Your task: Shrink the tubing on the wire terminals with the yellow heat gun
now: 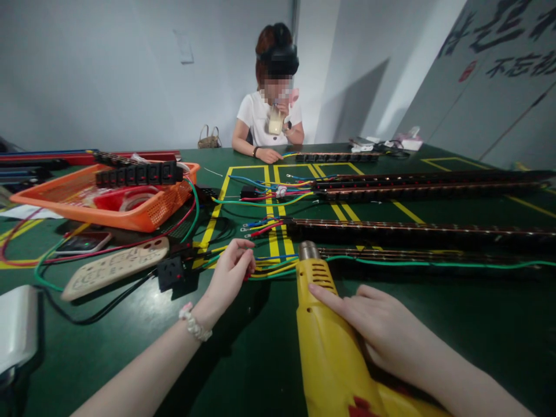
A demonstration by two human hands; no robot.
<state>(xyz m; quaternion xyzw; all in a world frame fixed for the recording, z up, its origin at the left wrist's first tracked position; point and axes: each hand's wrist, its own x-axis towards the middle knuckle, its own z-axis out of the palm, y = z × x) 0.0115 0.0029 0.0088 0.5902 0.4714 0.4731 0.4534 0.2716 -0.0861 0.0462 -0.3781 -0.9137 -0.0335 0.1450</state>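
Note:
My right hand [382,330] grips a yellow heat gun [324,330], with the index finger laid along its body. Its metal nozzle [308,250] points away from me at a bundle of coloured wires [273,267]. My left hand [229,277], with a bead bracelet on the wrist, pinches those wires just left of the nozzle. The wires run out of a long black power strip [412,255] lying across the green table.
More long black strips [417,231] lie to the right. An orange basket [108,197] holding a socket strip, a phone [84,242], a beige perforated plate [115,267] and a black socket [170,273] sit on the left. A person [269,116] sits opposite, drinking.

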